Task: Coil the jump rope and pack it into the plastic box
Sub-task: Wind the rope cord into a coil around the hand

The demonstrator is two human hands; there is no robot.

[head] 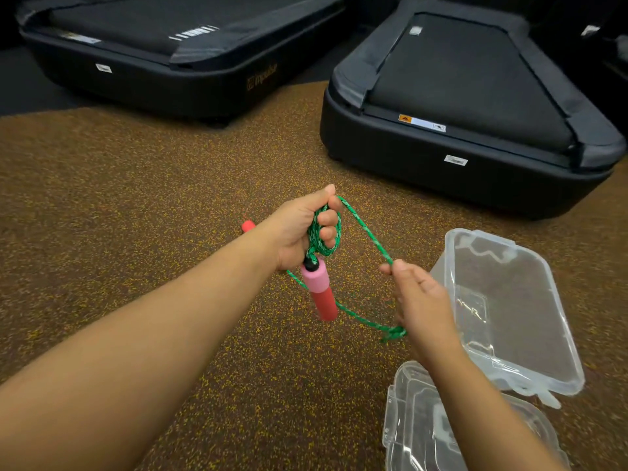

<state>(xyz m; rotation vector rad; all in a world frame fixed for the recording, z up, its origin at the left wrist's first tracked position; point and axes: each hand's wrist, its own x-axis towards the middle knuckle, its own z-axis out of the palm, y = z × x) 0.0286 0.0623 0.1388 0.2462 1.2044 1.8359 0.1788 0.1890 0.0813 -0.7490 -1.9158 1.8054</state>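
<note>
My left hand (302,226) grips several loops of the green jump rope (365,229) wound round its fingers. One pink and red handle (321,290) hangs below that hand. The other handle's red tip (248,226) shows behind my left wrist, on the floor. My right hand (416,294) pinches a strand of the rope that runs up to my left hand; another strand sags below to a knot near my right wrist. The clear plastic box (509,311) stands open on the floor just right of my right hand.
The box's clear lid (438,426) lies on the floor at the lower right, partly under my right forearm. Two black treadmill bases (163,73) (469,137) stand at the back. The floor (119,205) is brown speckled rubber.
</note>
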